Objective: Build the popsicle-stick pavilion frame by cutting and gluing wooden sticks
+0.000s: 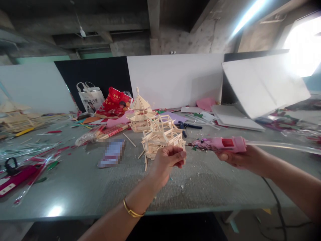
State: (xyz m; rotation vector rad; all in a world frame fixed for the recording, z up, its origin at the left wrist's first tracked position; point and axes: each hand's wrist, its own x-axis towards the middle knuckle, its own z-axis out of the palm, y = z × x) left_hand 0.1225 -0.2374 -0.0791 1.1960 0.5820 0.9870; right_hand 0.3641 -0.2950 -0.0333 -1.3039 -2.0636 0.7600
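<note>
A small pavilion model (163, 134) built from thin wooden sticks stands in the middle of the table. My left hand (170, 159), with a gold bracelet on its wrist, is closed in a pinch at the model's front right corner; what lies between the fingertips is too small to make out. In my right hand (237, 159) is a pink glue gun (223, 144), gripped from below, a long clear glue stick (281, 146) trailing out of its back. The gun's nozzle points left, close to the model's right side and my left fingertips. Behind stands a second stick model with a pointed roof (140, 105).
A phone-like thing (112, 153), blurred out, lies left of the model, near bundled sticks (112, 131). Dark-handled pliers (192, 126) lie behind. A magenta tool (17, 180) is at far left. White boards (238, 117) lean at right; a black cable (277, 201) hangs below.
</note>
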